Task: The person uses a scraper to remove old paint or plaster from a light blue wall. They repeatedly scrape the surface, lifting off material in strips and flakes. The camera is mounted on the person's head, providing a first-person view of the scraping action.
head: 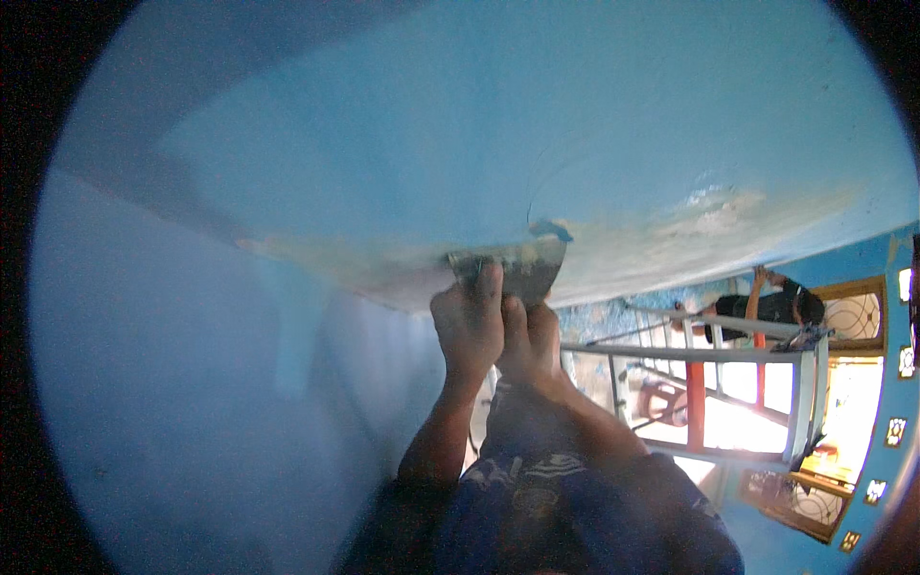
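Observation:
A wide scraper blade (514, 269), dark and smeared with residue, lies with its far edge against the blue painted surface (467, 144). My left hand (471, 323) grips it from the left, a finger stretched along the blade. My right hand (532, 338) is closed at its right side, close beside the left; the handle is hidden by my hands. At the blade's upper right corner a dark flake of loose paint (552, 230) curls up. A pale, bared band (632, 251) with whitish patches runs along the edge of the blue surface on both sides of the blade.
A blue wall (180, 359) adjoins at the left. To the right stands a metal stepladder (690, 353) with a red part. Beyond it another person (769, 307) in dark clothes reaches up to the surface. Wood-framed windows (855, 316) and a bright opening are at the far right.

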A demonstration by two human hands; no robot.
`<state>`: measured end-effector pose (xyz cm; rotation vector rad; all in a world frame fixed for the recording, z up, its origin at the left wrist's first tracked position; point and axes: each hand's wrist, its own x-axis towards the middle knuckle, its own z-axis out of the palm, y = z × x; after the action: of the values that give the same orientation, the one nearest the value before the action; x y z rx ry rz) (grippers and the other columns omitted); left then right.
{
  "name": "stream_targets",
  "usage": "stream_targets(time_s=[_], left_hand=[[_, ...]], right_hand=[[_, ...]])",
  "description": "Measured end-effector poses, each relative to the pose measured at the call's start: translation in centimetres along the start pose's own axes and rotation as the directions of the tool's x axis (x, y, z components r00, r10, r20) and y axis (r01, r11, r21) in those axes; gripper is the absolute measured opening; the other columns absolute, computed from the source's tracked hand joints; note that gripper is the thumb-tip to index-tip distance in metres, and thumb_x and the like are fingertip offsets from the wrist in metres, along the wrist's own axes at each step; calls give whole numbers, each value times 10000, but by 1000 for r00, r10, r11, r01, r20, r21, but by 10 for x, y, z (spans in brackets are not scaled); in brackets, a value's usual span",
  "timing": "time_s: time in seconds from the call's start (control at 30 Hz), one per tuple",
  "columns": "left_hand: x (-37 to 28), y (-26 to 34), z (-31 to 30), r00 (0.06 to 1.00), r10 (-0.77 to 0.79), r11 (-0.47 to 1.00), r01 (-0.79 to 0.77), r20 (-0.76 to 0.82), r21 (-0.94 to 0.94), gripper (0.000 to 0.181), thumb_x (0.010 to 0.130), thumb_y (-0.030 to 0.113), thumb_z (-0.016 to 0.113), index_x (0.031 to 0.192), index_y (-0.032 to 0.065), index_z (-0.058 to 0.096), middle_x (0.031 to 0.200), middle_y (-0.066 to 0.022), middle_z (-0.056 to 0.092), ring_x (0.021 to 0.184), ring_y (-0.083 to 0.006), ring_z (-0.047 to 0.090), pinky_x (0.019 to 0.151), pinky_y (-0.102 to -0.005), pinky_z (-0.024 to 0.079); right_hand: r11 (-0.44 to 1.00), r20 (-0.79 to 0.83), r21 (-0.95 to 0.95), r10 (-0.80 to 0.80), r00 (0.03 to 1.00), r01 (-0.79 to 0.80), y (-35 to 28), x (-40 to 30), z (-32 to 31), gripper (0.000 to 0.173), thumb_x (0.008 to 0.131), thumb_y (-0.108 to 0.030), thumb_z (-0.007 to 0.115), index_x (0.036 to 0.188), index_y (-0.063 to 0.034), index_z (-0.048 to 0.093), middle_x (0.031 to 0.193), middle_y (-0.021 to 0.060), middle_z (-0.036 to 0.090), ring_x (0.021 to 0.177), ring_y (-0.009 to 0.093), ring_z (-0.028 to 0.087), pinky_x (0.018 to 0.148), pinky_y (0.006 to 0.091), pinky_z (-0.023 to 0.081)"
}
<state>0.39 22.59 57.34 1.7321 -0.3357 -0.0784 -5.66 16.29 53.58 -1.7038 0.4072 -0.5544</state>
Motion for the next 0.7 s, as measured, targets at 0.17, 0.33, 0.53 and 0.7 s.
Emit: stream_targets(time_s=[0.17,0.33,0.53,0.7], left_hand=[[-3,15,-19,999,-33,997,35,26,-71,454,894,377,577,745,-50,619,670,-130,638,653,-174,612,593,-335,458],[-5,17,-20,999,-2,998,5,45,-66,410,901,328,571,794,-65,624,694,-137,648,659,-161,599,600,-321,452],[-7,15,-17,999,39,991,-40,-5,-131,350,906,256,574,738,-49,607,627,-117,622,582,-128,565,525,-318,421],[-12,10,-11,999,13,986,-19,-38,-163,334,907,251,580,723,-25,613,583,-87,604,521,-118,544,497,-296,405]], right_hand=[[903,75,-427,81,994,-41,-17,-15,5,272,947,-196,414,908,9,589,679,187,620,640,258,643,595,385,473],[978,47,-171,-114,992,120,-15,-6,-1,254,947,-181,439,856,15,572,668,166,618,578,187,584,518,356,443],[993,12,-91,-81,997,81,-24,-12,0,242,942,-151,445,822,20,568,662,163,616,553,167,566,482,373,417],[999,-58,40,-4,998,7,-31,-13,3,272,945,-184,438,888,35,590,726,185,635,666,184,604,576,359,466]])
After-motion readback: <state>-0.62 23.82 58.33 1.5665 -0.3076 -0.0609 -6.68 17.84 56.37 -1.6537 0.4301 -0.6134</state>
